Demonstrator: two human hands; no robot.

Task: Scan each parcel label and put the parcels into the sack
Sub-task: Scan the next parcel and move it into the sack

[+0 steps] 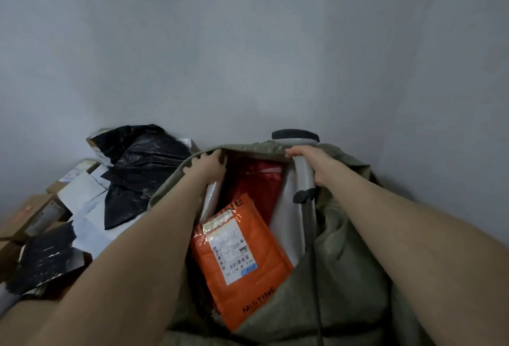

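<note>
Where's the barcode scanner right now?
Head view, right of centre: the right hand grips the barcode scanner at the far rim of the green sack, just right of the orange parcel inside.

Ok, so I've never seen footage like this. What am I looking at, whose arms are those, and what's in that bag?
This is one picture from a camera worn on a person's head, looking down along both bare arms; no machine. The left hand grips the far rim of an olive sack. The right hand grips a grey handheld scanner at that rim. Inside lie an orange parcel, white label up, and a red parcel behind it. Left of the sack: black and white mailers piled with cardboard boxes.
</note>
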